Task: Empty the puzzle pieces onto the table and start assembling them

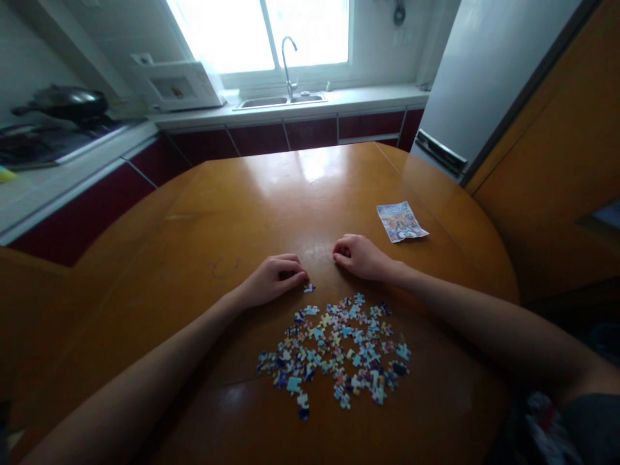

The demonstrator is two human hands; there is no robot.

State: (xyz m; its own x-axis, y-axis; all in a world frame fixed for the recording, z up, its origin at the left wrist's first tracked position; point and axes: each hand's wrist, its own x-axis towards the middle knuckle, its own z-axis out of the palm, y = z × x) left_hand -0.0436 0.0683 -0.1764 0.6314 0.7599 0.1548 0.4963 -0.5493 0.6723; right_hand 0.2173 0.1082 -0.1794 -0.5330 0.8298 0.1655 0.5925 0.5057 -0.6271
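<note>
A spread of several small loose jigsaw pieces (339,345) lies on a round wooden table (232,213) close in front of me. My left hand (274,279) rests on the table just beyond the pile, fingers curled, fingertips beside a single stray piece (309,288). My right hand (359,256) lies a little farther right with its fingers curled under; whether they hold anything is hidden. Both forearms reach in from the near edge.
A small printed picture card (401,221) lies on the table to the right. Behind the table run a counter with a sink and tap (285,97), a microwave (179,85), a stove with a wok (68,103), and a fridge (484,77).
</note>
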